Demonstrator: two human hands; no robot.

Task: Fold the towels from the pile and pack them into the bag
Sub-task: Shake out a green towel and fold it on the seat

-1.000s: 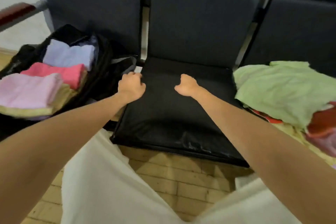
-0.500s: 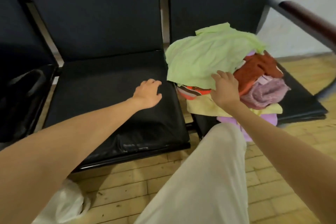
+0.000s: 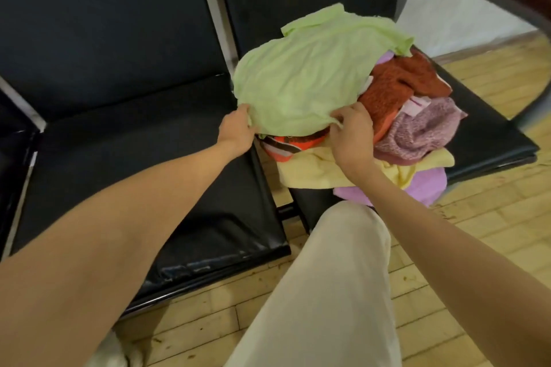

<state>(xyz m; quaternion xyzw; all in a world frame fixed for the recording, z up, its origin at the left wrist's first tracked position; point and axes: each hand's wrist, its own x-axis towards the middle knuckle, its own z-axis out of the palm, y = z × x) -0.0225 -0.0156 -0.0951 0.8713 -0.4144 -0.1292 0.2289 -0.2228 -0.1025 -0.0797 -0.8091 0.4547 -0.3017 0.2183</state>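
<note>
The green towel (image 3: pixel 310 80) on top of the pile is thin, matt cloth, finely creased all over. Beside it the rust-red towel (image 3: pixel 396 89) has a coarse, nubbly weave, and the mauve towel (image 3: pixel 417 131) looks rough and flecked. The yellow towel (image 3: pixel 316 173) underneath is soft, fuzzy cloth. The black seat cushion (image 3: pixel 149 164) is smooth, leather-like and glossy, with sheen and small scuffs at its front edge. The chair frame (image 3: pixel 217 21) is dull metal. The floor (image 3: pixel 492 208) is matt yellowish wood strips. The trouser leg (image 3: pixel 337 292) is plain, smooth pale cloth.
</note>
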